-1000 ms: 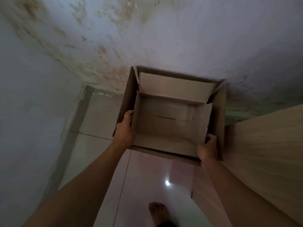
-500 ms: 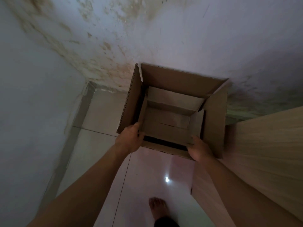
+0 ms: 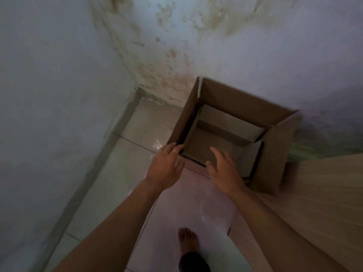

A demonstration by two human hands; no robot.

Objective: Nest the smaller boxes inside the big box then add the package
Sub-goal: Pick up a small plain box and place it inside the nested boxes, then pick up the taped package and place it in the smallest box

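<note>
A big brown cardboard box (image 3: 275, 154) stands open on the tiled floor against the stained wall, its flaps upright. A smaller open cardboard box (image 3: 222, 146) sits down inside it, its pale flaps below the big box's rim. My left hand (image 3: 166, 169) hovers with spread fingers just off the big box's near left corner, holding nothing. My right hand (image 3: 224, 169) is open over the near edge of the inner box, fingers apart, not gripping. No package is in view.
A light wooden panel or furniture side (image 3: 324, 203) rises at the right, touching the big box. Walls meet in a corner at the left (image 3: 135, 89). My bare foot (image 3: 187, 242) stands on the glossy tiles below the hands.
The smaller box has sunk fully into the big box. Both hands have let go of it and drawn back, fingers now spread.
</note>
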